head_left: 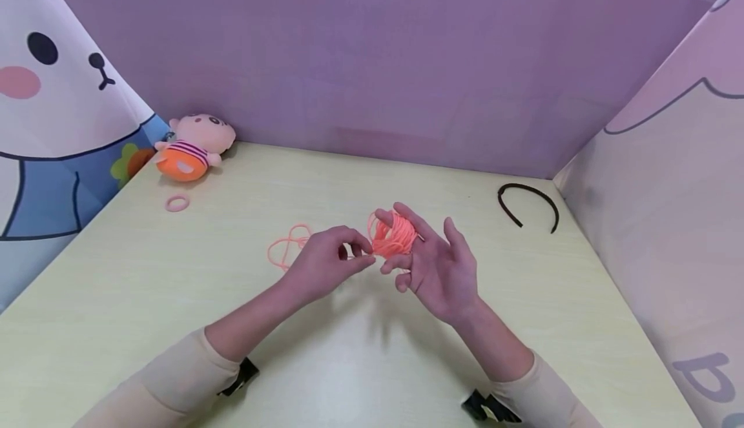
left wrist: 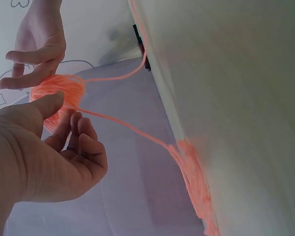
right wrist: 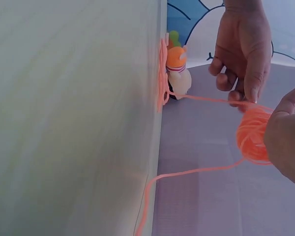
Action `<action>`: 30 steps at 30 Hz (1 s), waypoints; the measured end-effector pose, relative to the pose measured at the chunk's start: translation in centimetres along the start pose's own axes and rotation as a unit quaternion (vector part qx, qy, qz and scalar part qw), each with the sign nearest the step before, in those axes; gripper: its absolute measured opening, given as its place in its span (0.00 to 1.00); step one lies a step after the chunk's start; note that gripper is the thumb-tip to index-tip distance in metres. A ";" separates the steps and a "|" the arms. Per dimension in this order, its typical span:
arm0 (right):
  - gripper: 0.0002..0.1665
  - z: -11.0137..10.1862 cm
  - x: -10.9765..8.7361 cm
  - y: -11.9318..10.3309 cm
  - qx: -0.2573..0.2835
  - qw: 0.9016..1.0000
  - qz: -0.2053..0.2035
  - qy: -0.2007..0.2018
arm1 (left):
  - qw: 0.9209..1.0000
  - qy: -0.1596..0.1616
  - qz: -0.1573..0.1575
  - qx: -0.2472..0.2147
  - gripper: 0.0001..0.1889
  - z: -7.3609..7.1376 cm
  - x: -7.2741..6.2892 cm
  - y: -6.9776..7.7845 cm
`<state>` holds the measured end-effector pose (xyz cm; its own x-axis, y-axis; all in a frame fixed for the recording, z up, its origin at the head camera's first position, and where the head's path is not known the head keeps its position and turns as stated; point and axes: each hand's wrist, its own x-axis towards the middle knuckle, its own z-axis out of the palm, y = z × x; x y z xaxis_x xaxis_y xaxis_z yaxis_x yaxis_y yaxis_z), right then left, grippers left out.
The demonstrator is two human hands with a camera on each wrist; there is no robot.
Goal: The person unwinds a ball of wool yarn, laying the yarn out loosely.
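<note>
Head view: yarn partly hides spread fingers of the right hand, loops crossing them, long axis unclear; left hand pinches the strand leading leftward.

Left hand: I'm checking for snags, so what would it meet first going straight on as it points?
The left hand would likely first meet the yarn coil on the right hand; exact depth is unclear.

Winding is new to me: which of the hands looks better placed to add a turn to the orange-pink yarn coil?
Probably the left hand: it pinches the strand running from loose orange-pink yarn to the coil. The right hand carries the coil on its fingers, so seems better as support.
</note>
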<state>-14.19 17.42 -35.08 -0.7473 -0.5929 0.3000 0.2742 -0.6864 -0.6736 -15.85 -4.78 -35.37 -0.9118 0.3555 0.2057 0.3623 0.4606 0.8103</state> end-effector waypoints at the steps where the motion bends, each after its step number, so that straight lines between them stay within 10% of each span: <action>1: 0.40 0.0 0.0 0.0 0.000 1.000 0.000 -0.001 | 1.000 0.001 0.000 -0.003 0.06 -0.1 0.0 0.0; 30: 0.39 -0.5 0.0 -0.1 -0.010 1.000 -0.017 0.008 | 0.982 0.156 -0.106 -0.007 0.10 -8.1 2.1 -1.7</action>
<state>-14.48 17.67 -35.34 -0.7655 -0.5623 0.3127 0.2359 -0.6974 -0.6767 -19.93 -11.36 -31.87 -0.9820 -0.0137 0.1883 0.1580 0.4860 0.8596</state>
